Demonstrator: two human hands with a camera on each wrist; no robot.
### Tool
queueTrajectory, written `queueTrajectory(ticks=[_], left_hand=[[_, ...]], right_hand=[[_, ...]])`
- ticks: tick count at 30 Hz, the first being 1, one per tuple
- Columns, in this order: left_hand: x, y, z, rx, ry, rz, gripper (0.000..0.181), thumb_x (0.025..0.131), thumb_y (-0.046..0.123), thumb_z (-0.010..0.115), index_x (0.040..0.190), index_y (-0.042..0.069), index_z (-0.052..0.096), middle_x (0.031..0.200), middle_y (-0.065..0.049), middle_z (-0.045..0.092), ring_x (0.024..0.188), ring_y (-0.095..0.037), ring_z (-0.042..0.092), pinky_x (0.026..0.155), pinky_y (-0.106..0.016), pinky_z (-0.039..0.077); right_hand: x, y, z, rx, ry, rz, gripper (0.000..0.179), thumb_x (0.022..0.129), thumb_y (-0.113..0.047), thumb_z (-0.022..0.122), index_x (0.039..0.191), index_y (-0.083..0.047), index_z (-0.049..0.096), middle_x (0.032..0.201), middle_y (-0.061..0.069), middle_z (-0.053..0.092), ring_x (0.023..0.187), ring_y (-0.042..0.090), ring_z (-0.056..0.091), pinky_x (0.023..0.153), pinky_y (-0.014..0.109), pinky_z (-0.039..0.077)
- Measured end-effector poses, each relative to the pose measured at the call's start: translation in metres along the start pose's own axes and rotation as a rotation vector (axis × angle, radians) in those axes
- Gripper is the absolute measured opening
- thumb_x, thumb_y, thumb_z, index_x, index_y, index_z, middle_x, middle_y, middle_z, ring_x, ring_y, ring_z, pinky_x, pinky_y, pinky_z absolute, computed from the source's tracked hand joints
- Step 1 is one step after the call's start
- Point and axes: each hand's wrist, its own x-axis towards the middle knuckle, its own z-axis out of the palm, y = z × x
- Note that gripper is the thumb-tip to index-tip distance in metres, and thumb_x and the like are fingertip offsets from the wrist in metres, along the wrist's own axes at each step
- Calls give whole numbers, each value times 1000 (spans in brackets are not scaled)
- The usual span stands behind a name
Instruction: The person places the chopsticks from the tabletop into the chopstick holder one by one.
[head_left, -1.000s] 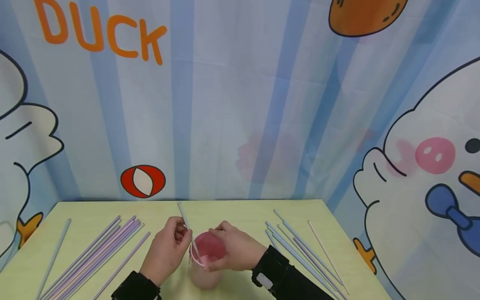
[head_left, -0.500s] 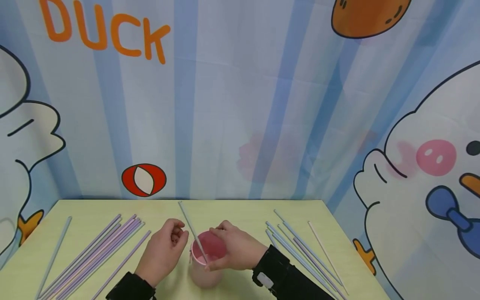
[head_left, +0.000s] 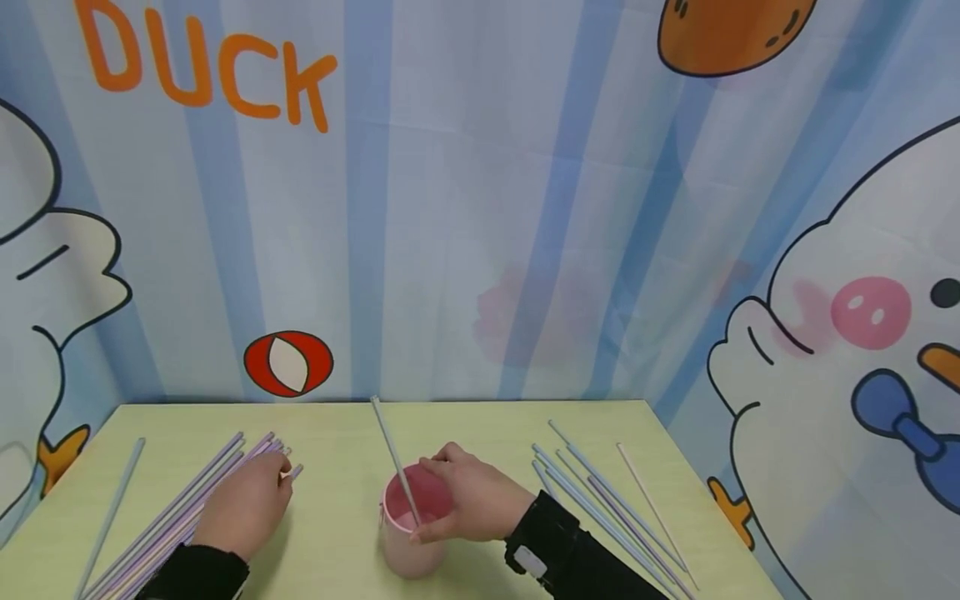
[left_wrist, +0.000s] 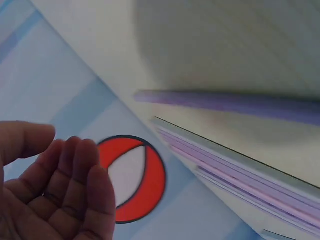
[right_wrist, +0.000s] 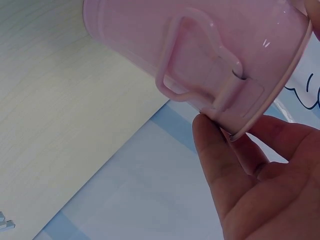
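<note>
Left grip (head_left: 247, 504): fingers (left_wrist: 86, 157) loosely curled. Right grip (head_left: 476, 497): thumb (head_left: 433, 530) and fingers pinching.

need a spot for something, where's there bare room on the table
Bare table shows behind the pink cup and right hand, reaching to the sticks on the right. Another patch lies between the cup and left hand. Crowded: left, where bundled sticks lie under that hand, and right, beside the sleeve.
</note>
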Motion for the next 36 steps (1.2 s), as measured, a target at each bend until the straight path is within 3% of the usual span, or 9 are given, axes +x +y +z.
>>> queueTrajectory(ticks=[6, 13, 23, 30, 36], left_hand=[[0, -23, 11, 117, -87, -4, 11, 83, 6, 72, 87, -2, 66, 81, -13, 67, 75, -32, 65, 71, -53, 54], [-1, -27, 23, 218, -160, -6, 19, 82, 13, 75, 86, -2, 64, 76, -12, 64, 75, -31, 62, 75, -53, 54], [-4, -22, 26, 231, -152, 72, 8, 89, -5, 60, 83, 0, 60, 74, -11, 60, 73, -29, 63, 69, -50, 55], [-3, -21, 30, 253, -167, 79, 7, 89, -4, 62, 84, 0, 60, 71, -10, 59, 70, -26, 62, 66, -47, 56], [0, -17, 27, 195, -153, 57, 6, 90, -6, 59, 92, -2, 64, 80, -12, 63, 77, -28, 63, 72, -49, 55]], right_hand=[[-1, 0, 1, 3, 1, -8, 92, 70, -60, 77, 142, -9, 52, 121, 0, 53, 99, 11, 59, 80, 23, 56], [-1, 0, 2, 6, 5, -20, 93, 69, -62, 76, 142, -9, 52, 121, -1, 52, 99, 10, 59, 80, 23, 56], [-2, 0, 0, -15, 17, -37, 92, 70, -61, 77, 142, -8, 52, 121, 0, 53, 99, 10, 59, 81, 22, 56], [-2, 1, -1, -28, 19, -30, 92, 70, -61, 76, 142, -9, 52, 122, 0, 53, 99, 10, 59, 82, 23, 55], [-2, 4, 0, -28, 20, -26, 93, 69, -63, 76, 142, -11, 52, 122, -1, 53, 99, 10, 59, 81, 23, 56]])
